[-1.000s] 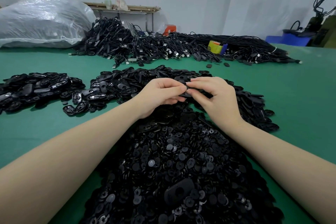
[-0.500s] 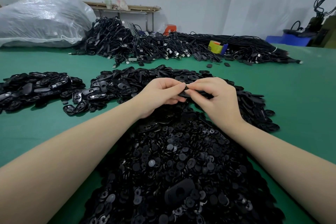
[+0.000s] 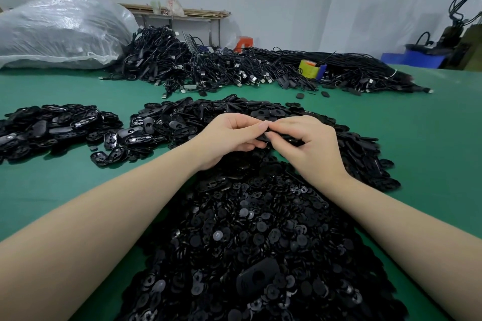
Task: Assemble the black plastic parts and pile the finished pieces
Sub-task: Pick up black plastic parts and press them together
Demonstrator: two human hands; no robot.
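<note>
No readable brand, label or writing on anything in view.

Both hands meet at frame centre, above the heaps. Left hand (image 3: pixel 232 135) and right hand (image 3: pixel 310 143) have fingers curled, tips pressed together, both pinching one small black plastic part (image 3: pixel 268 135). Only a dark sliver of it shows between thumbs and fingertips. Its long axis seems to run left-right across the frame; which face is up, cannot tell.

Lower centre: large heap of small round black discs (image 3: pixel 260 237), spreading between the two forearms to the bottom edge. One larger oval black shell (image 3: pixel 257 276) lies on top of it near the bottom, long axis tilted up to the right.

Behind the hands, mid-frame: wide heap of oval black shells (image 3: pixel 198 117), lying at all angles. The hands hide its middle.

Left edge, mid-height: separate pile of glossy oval pieces (image 3: pixel 52 125), with a few strays between it and the centre heap.

All on a green table (image 3: pixel 430 143).

Upper centre: long tangle of black cables (image 3: pixel 234 65) with metal plug ends. A yellow object (image 3: pixel 307 68) sits among them at the right, something orange (image 3: pixel 245 43) behind.

Upper left: big clear plastic sack (image 3: pixel 60 31). Upper right: blue bin (image 3: pixel 414 56). Wooden shelf (image 3: pixel 182 12) against the pale wall.
</note>
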